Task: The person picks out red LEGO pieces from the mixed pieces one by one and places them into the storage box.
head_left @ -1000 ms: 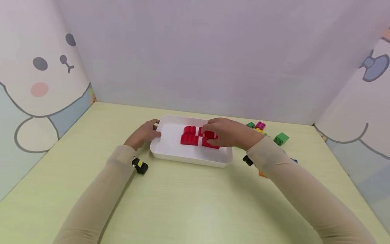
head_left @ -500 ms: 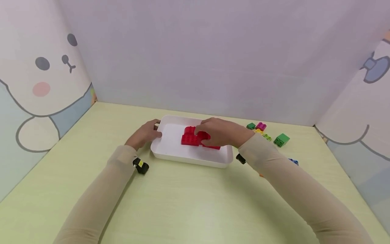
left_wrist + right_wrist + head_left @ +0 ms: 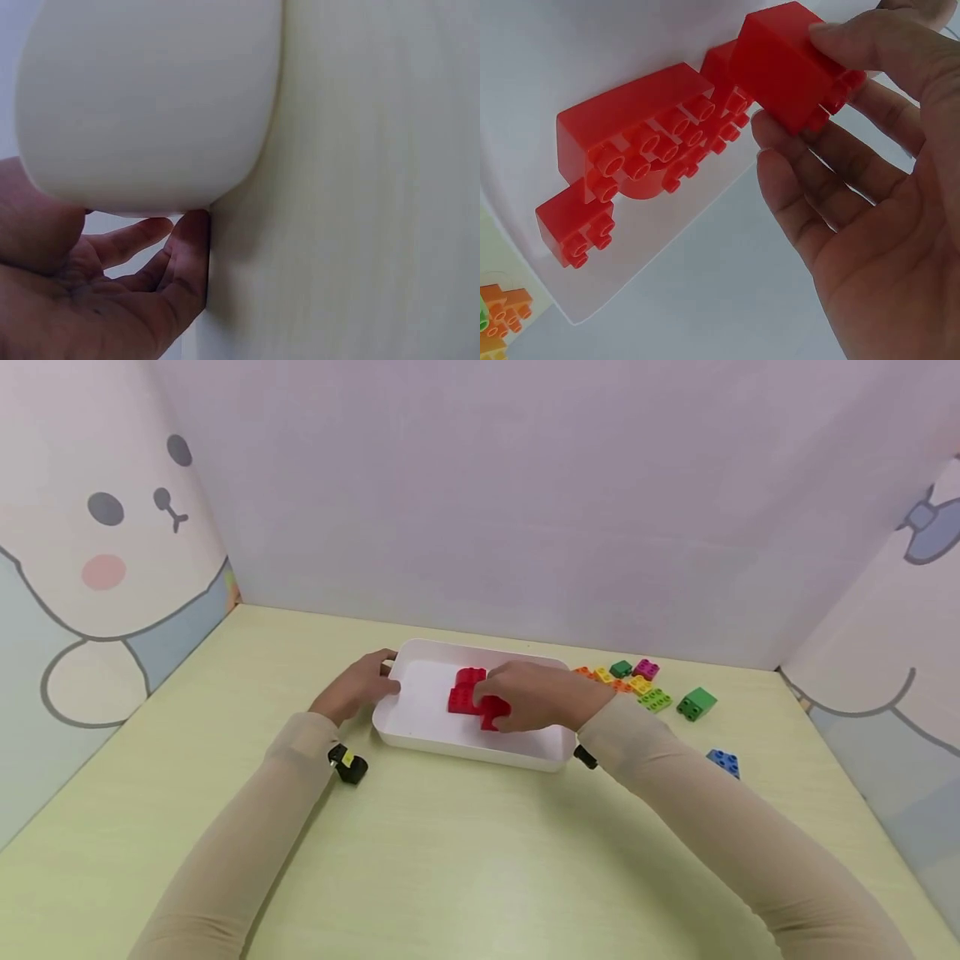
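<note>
My left hand (image 3: 358,687) grips the left end of a white tray (image 3: 420,697). In the left wrist view, its fingers (image 3: 187,262) bend up against the tray's outer wall (image 3: 150,112). Over the tray's middle, my right hand (image 3: 540,693) pinches a red toy building brick (image 3: 784,71) between thumb and fingers; the right wrist view shows the brick's studs turned toward the palm. Several other red bricks (image 3: 634,120) lie in the tray, a long one, a small one (image 3: 574,225) and a partly hidden rounded one among them. The right hand covers some of them in the head view.
Right of the tray lie loose bricks: lime (image 3: 655,700), yellow (image 3: 640,685), magenta (image 3: 647,669), dark green (image 3: 621,669) and orange ones. A tall green brick (image 3: 697,703) and a blue brick (image 3: 724,762) lie farther right. A pale wall (image 3: 487,510) stands behind the table.
My right hand has shifted left across the tray with the red brick, uncovering more loose bricks on the right. The left hand keeps its place on the tray.
</note>
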Tool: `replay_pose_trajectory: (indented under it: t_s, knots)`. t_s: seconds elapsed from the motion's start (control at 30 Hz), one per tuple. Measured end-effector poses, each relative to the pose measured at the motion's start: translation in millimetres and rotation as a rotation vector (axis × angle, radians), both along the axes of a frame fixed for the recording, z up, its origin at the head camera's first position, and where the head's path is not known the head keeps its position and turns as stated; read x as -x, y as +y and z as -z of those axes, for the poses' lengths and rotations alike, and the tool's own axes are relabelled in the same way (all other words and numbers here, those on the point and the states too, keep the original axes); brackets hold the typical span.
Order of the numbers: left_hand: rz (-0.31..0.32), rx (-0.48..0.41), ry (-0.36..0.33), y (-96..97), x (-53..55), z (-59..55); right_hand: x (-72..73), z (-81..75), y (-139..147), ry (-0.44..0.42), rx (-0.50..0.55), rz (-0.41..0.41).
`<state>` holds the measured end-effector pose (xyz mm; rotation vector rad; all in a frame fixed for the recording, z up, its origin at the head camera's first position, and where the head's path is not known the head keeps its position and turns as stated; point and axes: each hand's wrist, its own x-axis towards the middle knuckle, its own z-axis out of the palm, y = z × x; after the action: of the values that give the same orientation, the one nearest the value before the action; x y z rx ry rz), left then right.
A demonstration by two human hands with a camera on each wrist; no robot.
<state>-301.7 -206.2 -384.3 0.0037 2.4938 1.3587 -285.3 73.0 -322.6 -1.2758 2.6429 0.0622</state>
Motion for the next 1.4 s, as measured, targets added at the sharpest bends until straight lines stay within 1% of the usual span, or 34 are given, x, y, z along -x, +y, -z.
replay_pose_trajectory:
  t_s: [0.17, 0.43, 0.63, 0.87, 1.0, 1.07, 1.17, 1.23, 1.3, 1.4]
  knots:
    - [0.003, 0.002, 0.001, -0.6, 1.2, -0.2, 0.7, 1.9, -2, -0.044, -0.028, 0.015]
    - [0.006, 0.012, 0.008, 2.1, 2.9, -0.1, -0.3, 5.3, -3, -0.090, -0.048, 0.050]
    - [0.009, 0.009, 0.010, 3.4, 3.2, -1.7, -1.4, 6.4, -2, -0.096, -0.061, 0.047]
    - [0.004, 0.014, 0.007, 2.0, 2.9, -1.8, -1.6, 8.4, -2, -0.098, -0.050, 0.047]
    - [0.006, 0.005, 0.012, 0.7, 1.9, -2.1, -1.1, 6.4, -1, -0.086, -0.036, 0.057]
    - [0.005, 0.001, 0.011, -0.2, 1.2, -1.7, -1.0, 2.5, 0, -0.073, -0.024, 0.060]
    - [0.005, 0.003, 0.006, -0.7, 0.1, -0.3, -4.3, -11.9, 7, -0.073, 0.048, 0.075]
    - [0.008, 0.008, 0.005, -0.7, -0.3, 0.3, -10.0, -25.7, 16, -0.060, 0.148, 0.095]
    - [0.010, 0.014, 0.008, -0.6, -0.2, 0.4, -17.6, -39.3, 28, -0.041, 0.270, 0.116]
    - [0.009, 0.024, 0.014, -1.1, 0.4, -0.5, -28.7, -51.8, 45, 0.016, 0.422, 0.128]
